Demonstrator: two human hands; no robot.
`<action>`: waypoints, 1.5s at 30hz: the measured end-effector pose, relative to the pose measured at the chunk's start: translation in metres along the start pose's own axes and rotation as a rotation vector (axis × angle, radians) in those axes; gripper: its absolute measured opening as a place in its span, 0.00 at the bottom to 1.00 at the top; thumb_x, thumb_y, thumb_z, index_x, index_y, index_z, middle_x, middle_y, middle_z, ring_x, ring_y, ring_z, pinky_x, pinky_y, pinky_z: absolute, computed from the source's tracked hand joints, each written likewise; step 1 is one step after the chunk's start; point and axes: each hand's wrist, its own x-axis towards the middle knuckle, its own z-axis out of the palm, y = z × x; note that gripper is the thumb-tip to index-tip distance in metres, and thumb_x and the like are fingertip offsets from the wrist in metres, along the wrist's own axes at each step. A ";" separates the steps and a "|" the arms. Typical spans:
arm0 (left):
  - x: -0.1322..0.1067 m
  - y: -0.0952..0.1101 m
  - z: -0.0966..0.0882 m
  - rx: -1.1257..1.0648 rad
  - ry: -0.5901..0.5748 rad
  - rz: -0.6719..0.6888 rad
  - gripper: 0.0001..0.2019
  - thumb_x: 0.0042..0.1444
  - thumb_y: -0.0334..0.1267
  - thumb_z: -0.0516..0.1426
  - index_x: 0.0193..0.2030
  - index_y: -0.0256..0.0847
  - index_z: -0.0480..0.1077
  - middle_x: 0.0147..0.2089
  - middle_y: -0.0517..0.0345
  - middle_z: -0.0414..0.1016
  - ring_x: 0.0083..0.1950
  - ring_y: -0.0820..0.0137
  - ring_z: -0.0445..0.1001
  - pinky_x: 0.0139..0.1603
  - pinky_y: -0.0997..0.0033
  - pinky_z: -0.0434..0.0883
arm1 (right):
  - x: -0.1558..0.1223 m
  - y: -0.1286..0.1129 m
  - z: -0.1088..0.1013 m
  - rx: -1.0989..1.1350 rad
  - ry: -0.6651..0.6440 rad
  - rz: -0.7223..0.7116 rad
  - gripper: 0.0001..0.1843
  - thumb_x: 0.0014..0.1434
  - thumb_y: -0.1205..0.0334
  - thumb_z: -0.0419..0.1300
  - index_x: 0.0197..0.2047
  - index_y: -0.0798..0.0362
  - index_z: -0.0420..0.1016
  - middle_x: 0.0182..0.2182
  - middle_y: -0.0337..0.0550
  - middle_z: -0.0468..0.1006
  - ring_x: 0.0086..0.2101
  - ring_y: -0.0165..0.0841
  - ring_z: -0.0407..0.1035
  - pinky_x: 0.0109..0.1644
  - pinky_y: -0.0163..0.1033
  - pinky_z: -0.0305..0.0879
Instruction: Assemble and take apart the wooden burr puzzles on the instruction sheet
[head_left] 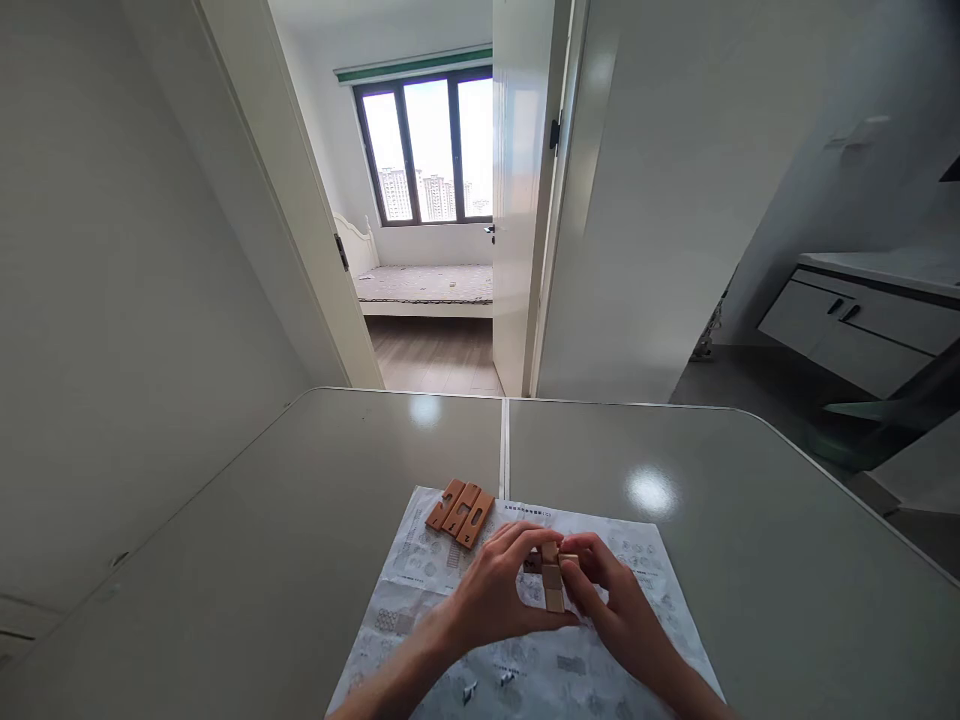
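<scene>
Wooden puzzle blocks [553, 578] are gripped between the left hand [491, 590] and right hand [619, 600] over a printed sheet [409, 575], where three slotted wooden pieces [455, 523] are laid.

Head cam looks fwd/down, tbl [300, 540] close below.

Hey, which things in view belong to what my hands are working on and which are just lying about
In the work:
- wooden pieces in the left hand and right hand
- three cut-out pieces, apparently matching
- printed sheet underneath

Just around:
- bed
- open door
- cabinet
</scene>
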 end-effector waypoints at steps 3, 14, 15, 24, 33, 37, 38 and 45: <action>-0.001 0.000 0.004 0.100 0.094 0.114 0.28 0.52 0.44 0.71 0.58 0.45 0.70 0.52 0.49 0.80 0.53 0.58 0.78 0.57 0.57 0.74 | 0.001 -0.003 0.000 0.072 -0.042 0.059 0.18 0.72 0.44 0.52 0.44 0.50 0.70 0.29 0.37 0.72 0.28 0.33 0.67 0.32 0.35 0.65; -0.003 0.001 0.007 -0.042 0.025 0.021 0.38 0.44 0.51 0.74 0.61 0.45 0.68 0.52 0.50 0.81 0.53 0.57 0.79 0.56 0.60 0.76 | -0.003 -0.001 -0.002 0.163 -0.128 0.079 0.26 0.73 0.40 0.45 0.33 0.49 0.66 0.22 0.34 0.65 0.24 0.32 0.59 0.30 0.36 0.60; -0.004 0.001 0.007 -0.040 0.021 0.027 0.38 0.44 0.51 0.74 0.60 0.45 0.68 0.52 0.50 0.81 0.52 0.58 0.79 0.55 0.61 0.76 | -0.003 0.000 -0.002 0.159 -0.125 0.094 0.27 0.72 0.38 0.45 0.34 0.49 0.68 0.21 0.34 0.65 0.23 0.33 0.59 0.29 0.37 0.60; -0.004 0.003 0.008 0.013 0.033 0.111 0.32 0.52 0.37 0.69 0.62 0.46 0.64 0.54 0.51 0.79 0.54 0.60 0.79 0.57 0.62 0.76 | -0.002 0.004 0.004 0.281 -0.077 0.164 0.28 0.69 0.34 0.50 0.32 0.51 0.69 0.23 0.33 0.60 0.22 0.29 0.53 0.24 0.34 0.56; -0.007 -0.003 0.011 0.060 0.022 0.096 0.32 0.50 0.35 0.68 0.62 0.45 0.64 0.54 0.50 0.79 0.55 0.58 0.78 0.57 0.59 0.76 | -0.005 0.010 0.015 0.417 -0.001 0.245 0.27 0.66 0.34 0.54 0.32 0.50 0.68 0.21 0.31 0.57 0.20 0.27 0.51 0.19 0.31 0.53; -0.008 -0.005 0.014 0.074 0.026 0.083 0.33 0.50 0.38 0.70 0.61 0.45 0.64 0.53 0.49 0.78 0.55 0.57 0.78 0.57 0.59 0.76 | -0.005 0.006 0.018 0.429 0.009 0.250 0.28 0.66 0.33 0.53 0.30 0.50 0.65 0.22 0.31 0.57 0.20 0.27 0.51 0.21 0.32 0.53; -0.009 -0.006 0.014 0.077 0.028 0.082 0.33 0.50 0.39 0.70 0.61 0.45 0.64 0.53 0.49 0.78 0.55 0.57 0.78 0.58 0.59 0.76 | -0.005 0.005 0.018 0.436 0.009 0.249 0.28 0.66 0.33 0.53 0.30 0.49 0.64 0.22 0.31 0.58 0.20 0.28 0.51 0.21 0.33 0.53; -0.006 -0.001 0.012 0.032 0.034 0.040 0.34 0.47 0.44 0.73 0.59 0.44 0.67 0.52 0.49 0.79 0.54 0.57 0.79 0.57 0.59 0.76 | -0.005 0.007 0.019 0.604 0.018 0.305 0.27 0.64 0.34 0.58 0.30 0.51 0.69 0.22 0.34 0.63 0.21 0.28 0.56 0.22 0.33 0.57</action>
